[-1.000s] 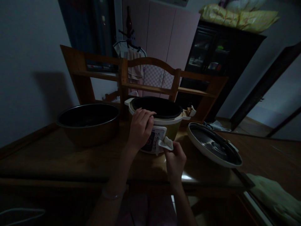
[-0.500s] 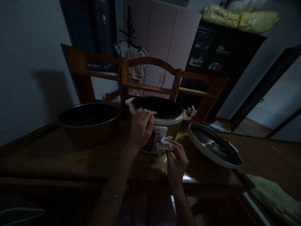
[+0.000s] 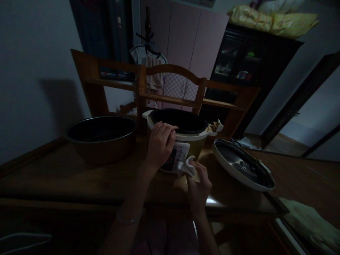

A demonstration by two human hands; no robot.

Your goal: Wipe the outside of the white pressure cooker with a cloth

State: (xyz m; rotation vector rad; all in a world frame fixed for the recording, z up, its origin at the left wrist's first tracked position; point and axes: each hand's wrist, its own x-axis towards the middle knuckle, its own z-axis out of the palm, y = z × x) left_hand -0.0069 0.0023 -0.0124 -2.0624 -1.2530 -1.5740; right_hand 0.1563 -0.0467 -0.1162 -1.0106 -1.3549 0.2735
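A light-coloured electric cooker (image 3: 195, 147), lidless and dark inside, stands in front of me with its control panel (image 3: 181, 153) facing me. My left hand (image 3: 161, 143) grips its front rim, the fingers bent over the edge and the palm covering part of the panel. In my right hand (image 3: 199, 182) is a crumpled white cloth (image 3: 187, 168), pinched between thumb and fingers. The cloth is at the lower right of the panel; whether it touches is hard to tell in the dim light.
A wide dark inner pot (image 3: 103, 143) stands on the wooden table (image 3: 106, 184) to the left. At the right a round lid (image 3: 243, 166) lies with its underside up, close to the table's edge. Behind the cooker rises a wooden shelf rack (image 3: 170, 96). Pale fabric (image 3: 310, 221) lies lower right.
My right hand has shifted slightly down with the white cloth, which is now folded differently and shows more below the fingers. My left hand keeps its place on the cooker's rim.
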